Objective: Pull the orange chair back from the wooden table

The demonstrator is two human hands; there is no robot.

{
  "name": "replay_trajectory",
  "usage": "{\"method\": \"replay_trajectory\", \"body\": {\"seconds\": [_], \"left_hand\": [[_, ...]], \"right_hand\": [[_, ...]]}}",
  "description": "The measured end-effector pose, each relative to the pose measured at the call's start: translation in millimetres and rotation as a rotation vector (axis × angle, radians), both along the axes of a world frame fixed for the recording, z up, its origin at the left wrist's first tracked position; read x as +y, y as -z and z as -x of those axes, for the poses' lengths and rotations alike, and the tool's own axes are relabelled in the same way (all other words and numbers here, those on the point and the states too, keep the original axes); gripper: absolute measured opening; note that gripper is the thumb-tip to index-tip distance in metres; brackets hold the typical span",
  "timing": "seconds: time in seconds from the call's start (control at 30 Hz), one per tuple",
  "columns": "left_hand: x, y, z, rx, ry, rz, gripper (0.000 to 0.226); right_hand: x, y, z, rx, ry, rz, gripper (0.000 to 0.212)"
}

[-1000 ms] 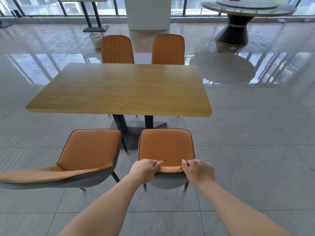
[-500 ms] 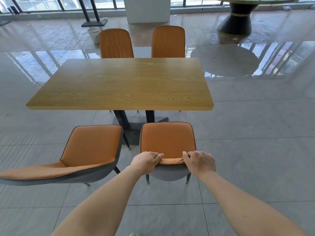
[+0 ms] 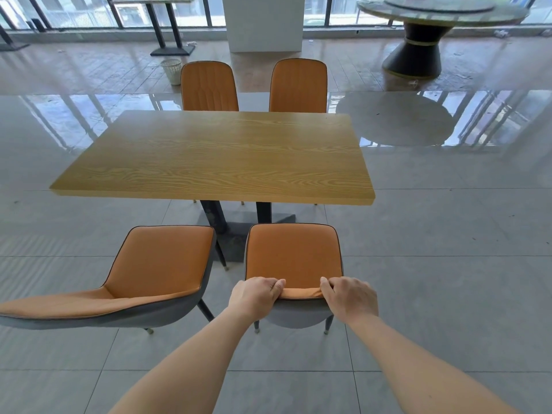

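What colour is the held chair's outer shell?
Grey, beneath the orange chair backrest; head view shows it.

A second orange-upholstered chair with a grey shell and dark legs (image 3: 143,282) stands on the left, turned at an angle on the glossy grey tiled floor (image 3: 448,264). Two more orange chairs show only their ribbed upright backs, one left (image 3: 209,86) and one right (image 3: 298,85), side by side. Behind them a white mesh waste basket (image 3: 171,71) sits on the brownish floor, near a black pedestal table base (image 3: 171,49). A white square column (image 3: 264,23) rises at the centre back. At the far right stands a round stone-topped table on a dark flared base (image 3: 418,52), before tall windows with dark frames (image 3: 74,10).
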State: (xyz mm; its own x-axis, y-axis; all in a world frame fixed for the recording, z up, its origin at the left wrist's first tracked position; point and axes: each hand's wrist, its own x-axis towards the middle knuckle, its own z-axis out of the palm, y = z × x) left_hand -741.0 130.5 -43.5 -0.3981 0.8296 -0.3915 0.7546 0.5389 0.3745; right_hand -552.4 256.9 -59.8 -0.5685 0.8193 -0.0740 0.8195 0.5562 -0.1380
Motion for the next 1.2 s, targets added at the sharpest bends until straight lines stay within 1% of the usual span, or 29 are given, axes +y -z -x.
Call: {"method": "replay_trajectory", "body": {"seconds": [0.3,0.5,0.63,0.73,0.83,0.93,1.2], "left_hand": [[1,-1,2,-0.016,-0.002,0.021,0.047],[-1,-1,0,0.049,0.019,0.006,0.048],[-5,-2,-1,0.082,0.045,-0.006,0.055],[-6,-6,-1,0.08,0.064,0.0,0.052],[-8,-13,1,0.05,0.029,-0.006,0.048],[-14,-20,6,0.003,-0.037,-0.033,0.044],[-28,-36,25,-0.009,-0.126,-0.103,0.041]], "right_hand": [[2,1,2,-0.006,0.008,0.028,0.052],[4,2,3,-0.017,0.007,0.049,0.054],[6,-4,3,-0.038,-0.019,0.097,0.052],[7,-12,4,-0.045,-0.044,0.162,0.05],[9,-19,4,-0.04,-0.05,0.271,0.046],[10,-29,0,-0.003,-0.042,0.33,0.043],[10,-47,-2,0.024,-0.023,0.301,0.042]]}}
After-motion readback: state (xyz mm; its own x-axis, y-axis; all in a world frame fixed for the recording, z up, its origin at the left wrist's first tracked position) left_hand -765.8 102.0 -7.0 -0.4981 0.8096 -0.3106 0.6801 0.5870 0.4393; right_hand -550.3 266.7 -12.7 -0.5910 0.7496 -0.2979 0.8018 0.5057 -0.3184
